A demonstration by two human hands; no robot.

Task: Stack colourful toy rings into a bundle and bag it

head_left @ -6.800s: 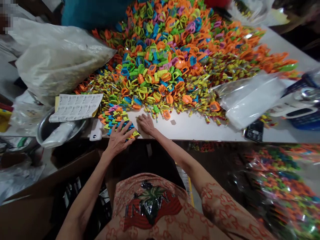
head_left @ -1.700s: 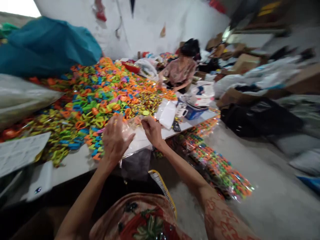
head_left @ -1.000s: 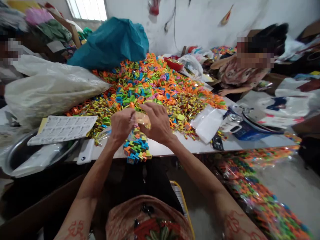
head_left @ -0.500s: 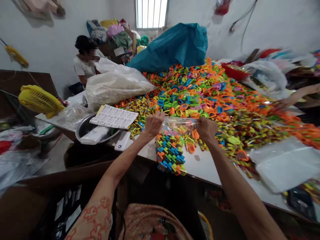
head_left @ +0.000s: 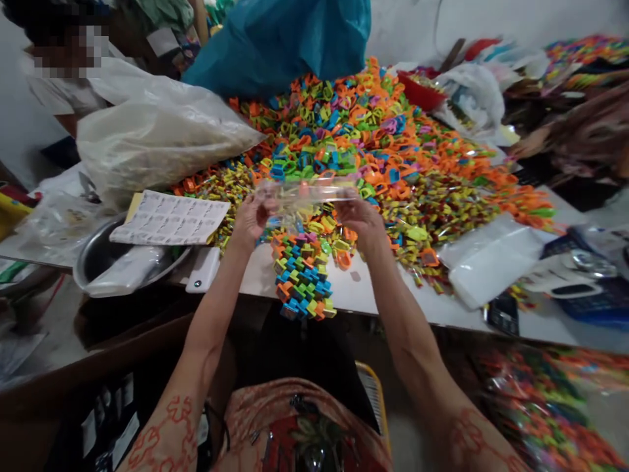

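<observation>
Above the near edge of the table point(head_left: 393, 308), both hands held one clear plastic bag point(head_left: 307, 249) up by its mouth: the left hand point(head_left: 251, 219) was closed on the left corner of the opening, the right hand point(head_left: 362, 223) closed on the right corner, and the top edge was stretched taut between them. Below the two grips the bag hung down past the table edge, its lower part packed with small coloured plastic pieces in blue, orange, green and yellow.

Just beyond the hands, and partly seen through the bag's clear top, spread a huge heap of loose coloured pieces point(head_left: 373, 137) that covered most of the table. Left of the left hand lay a printed sheet point(head_left: 170, 219) over the rim of a metal bowl point(head_left: 98, 255), with a white phone point(head_left: 202, 278) just beside it at the table edge. Farther left and back sat a big translucent sack point(head_left: 152, 137), and behind that a teal bag point(head_left: 280, 39). Right of the right hand lay a stack of empty clear bags point(head_left: 486, 259), a black handset point(head_left: 501, 314) near it, and a blue tub point(head_left: 594, 288) at the far right.

A person in a pale top point(head_left: 54, 98) sat at the far left corner. The tabletop was white, the wall behind pale, and filled bags of pieces point(head_left: 545, 400) lay on the floor at lower right.
</observation>
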